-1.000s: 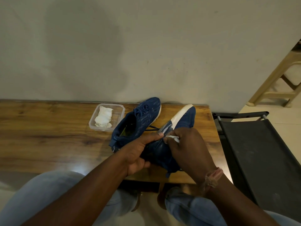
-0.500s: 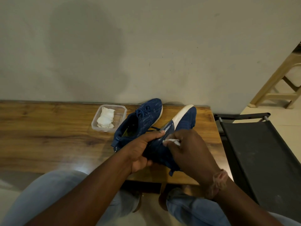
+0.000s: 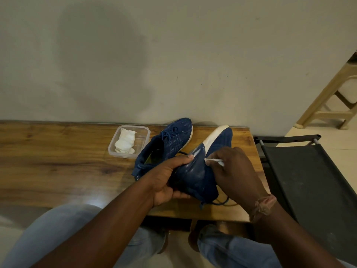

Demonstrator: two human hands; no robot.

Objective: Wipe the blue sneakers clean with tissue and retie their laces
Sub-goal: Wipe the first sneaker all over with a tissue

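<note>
Left hand: left hand (image 3: 167, 179) at centre frame, fingers curled round the heel end of the held sneaker (image 3: 201, 171), thumb lying along its side.
Right hand: right hand (image 3: 234, 171) just right of centre, pinching a white tissue (image 3: 214, 161) against the shoe's blue side.
Held sneaker: tipped sole-side up, white sole toward the wall; a lace (image 3: 222, 202) trails onto the wood below the right wrist.
Near edge: table (image 3: 58, 171) front edge runs across lower centre, knees just under it.
Second sneaker: second sneaker (image 3: 168, 144) lies on the table just left of the held one, toe toward the wall.
Container: clear plastic tub (image 3: 144, 141) holding wadded tissues (image 3: 125, 141), touching or just beside the second sneaker.
Open room: bare wood fills the left half of the table.
Right edge: table ends close to the right hand; dark folding frame (image 3: 301, 171) beside it.
Far: wall (image 3: 173, 64) meets the table's back edge; a beige stool (image 3: 336, 97) at upper right.
</note>
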